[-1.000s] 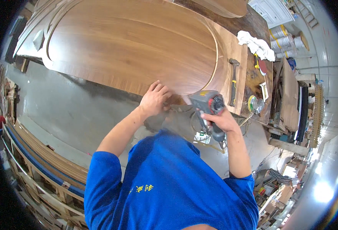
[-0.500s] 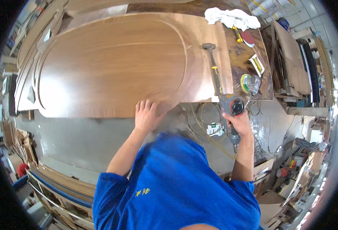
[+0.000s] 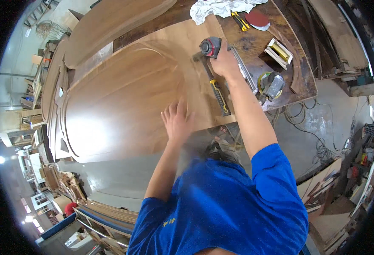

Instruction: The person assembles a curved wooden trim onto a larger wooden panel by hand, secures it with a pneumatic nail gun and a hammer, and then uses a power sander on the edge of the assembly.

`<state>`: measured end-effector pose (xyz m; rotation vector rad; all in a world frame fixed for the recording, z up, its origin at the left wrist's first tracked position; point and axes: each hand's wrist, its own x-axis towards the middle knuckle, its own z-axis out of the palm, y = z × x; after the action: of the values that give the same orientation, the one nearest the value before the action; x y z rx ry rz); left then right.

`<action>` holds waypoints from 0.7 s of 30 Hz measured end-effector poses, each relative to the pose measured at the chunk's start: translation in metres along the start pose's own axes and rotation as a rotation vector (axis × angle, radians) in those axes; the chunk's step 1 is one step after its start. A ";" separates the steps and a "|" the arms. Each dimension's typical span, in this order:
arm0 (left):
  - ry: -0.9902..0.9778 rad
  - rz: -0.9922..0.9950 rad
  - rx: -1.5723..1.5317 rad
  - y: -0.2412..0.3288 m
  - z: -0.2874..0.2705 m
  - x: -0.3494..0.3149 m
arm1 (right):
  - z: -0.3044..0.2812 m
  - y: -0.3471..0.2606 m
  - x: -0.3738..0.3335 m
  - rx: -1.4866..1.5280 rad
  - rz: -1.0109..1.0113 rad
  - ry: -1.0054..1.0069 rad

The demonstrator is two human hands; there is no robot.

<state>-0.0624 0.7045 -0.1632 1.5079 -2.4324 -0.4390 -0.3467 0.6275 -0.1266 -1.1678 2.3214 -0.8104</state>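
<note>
My right hand [image 3: 225, 61] is wrapped round the handle of a grey and red nail gun [image 3: 211, 46], held over the far end of a hammer. The gun's silver magazine shows beside my wrist. The hammer [image 3: 218, 95], with a black and yellow handle, lies on the right part of a large brown wooden panel [image 3: 123, 97]. A curved raised outline runs round the panel's glossy face. My left hand [image 3: 177, 119] is open, fingers spread, over the panel's near side; it is slightly blurred, and I cannot tell whether it presses on the wood.
On the worn bench [image 3: 255, 42] at right sit an orbital sander [image 3: 273, 86], a white box-like piece with a yellow insert [image 3: 279, 54], a red sanding disc [image 3: 257, 19], a yellow-handled tool [image 3: 240, 21] and white cloth [image 3: 221, 8]. Hoses [image 3: 297, 117] loop below the bench.
My right hand has carried the nail gun from the bench's near edge up and left to the hammer's head. My left hand has come off the panel's edge onto its face. The view has turned.
</note>
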 end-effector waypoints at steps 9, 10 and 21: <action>0.028 -0.127 0.057 0.004 0.029 0.070 | 0.043 0.017 -0.061 0.071 -0.398 0.274; 0.032 -0.123 0.054 0.005 0.029 0.071 | 0.048 0.015 -0.075 0.087 -0.319 0.175; -0.080 -0.149 0.128 0.004 -0.005 0.087 | 0.081 0.026 -0.068 -0.005 -0.038 0.004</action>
<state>-0.1016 0.6270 -0.1533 1.7650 -2.4603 -0.3863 -0.2759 0.6702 -0.1966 -1.2169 2.3122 -0.8208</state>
